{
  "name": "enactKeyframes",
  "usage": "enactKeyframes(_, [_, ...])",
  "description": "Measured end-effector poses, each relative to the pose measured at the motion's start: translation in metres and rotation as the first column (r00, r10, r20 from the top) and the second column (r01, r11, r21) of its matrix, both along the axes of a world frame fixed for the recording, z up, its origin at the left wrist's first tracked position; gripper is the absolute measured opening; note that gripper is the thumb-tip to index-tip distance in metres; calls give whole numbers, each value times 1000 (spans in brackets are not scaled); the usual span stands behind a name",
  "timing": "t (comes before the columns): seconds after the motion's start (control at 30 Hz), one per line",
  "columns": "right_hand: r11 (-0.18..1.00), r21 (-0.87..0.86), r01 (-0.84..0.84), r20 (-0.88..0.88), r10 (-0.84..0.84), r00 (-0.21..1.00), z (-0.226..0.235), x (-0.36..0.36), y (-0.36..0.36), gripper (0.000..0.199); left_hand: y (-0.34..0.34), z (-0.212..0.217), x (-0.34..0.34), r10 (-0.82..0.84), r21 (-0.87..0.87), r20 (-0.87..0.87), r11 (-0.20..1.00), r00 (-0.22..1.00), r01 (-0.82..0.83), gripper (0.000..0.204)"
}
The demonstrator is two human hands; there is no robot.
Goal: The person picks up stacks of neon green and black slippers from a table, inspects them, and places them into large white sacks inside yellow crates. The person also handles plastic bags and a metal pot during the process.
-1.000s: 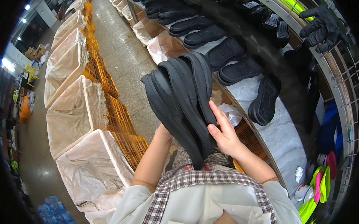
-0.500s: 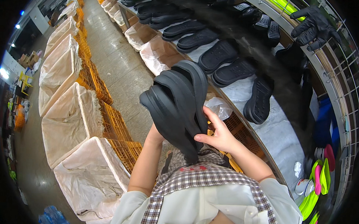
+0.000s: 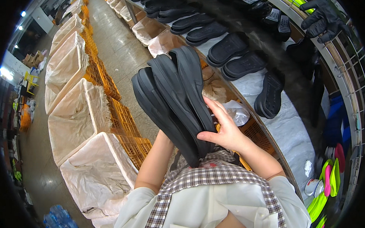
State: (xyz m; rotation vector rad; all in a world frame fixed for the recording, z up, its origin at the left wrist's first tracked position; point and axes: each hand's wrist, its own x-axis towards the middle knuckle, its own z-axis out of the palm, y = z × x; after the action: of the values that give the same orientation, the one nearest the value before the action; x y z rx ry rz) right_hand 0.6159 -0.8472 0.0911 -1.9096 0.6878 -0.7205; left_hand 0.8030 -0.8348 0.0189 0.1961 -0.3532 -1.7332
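Observation:
I hold a stack of three black shoe soles (image 3: 173, 99) on edge in front of my chest. My right hand (image 3: 223, 129) presses against the stack's right side, fingers spread over the outermost sole. My left hand is hidden behind the stack; only its forearm (image 3: 154, 161) shows, rising to the stack's underside. More black soles (image 3: 229, 47) lie in a row on the white-covered bench (image 3: 286, 129) to my right.
Orange crates lined with white sacks (image 3: 82, 118) run along the left of a grey aisle (image 3: 120, 51). A black glove (image 3: 322, 18) hangs at top right. Green and pink soles (image 3: 329, 183) sit at the lower right. A clear plastic bag (image 3: 237, 112) lies beside the bench.
The stack has tilted and shifted slightly left and up. My right hand has slid lower along its side, with the fingers now spread flat.

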Motion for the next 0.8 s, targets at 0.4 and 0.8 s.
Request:
enactKeyframes(0.4, [976,217,25,196,-68,978,-7,-2,10,95,-4,0,-9,79,-11,3,997,997,-79,54])
enactKeyframes(0.8, [786,448,426,299,-581,757,-22,-23,5,59,8,17,-38,559,-91,301,824,773,-560,77])
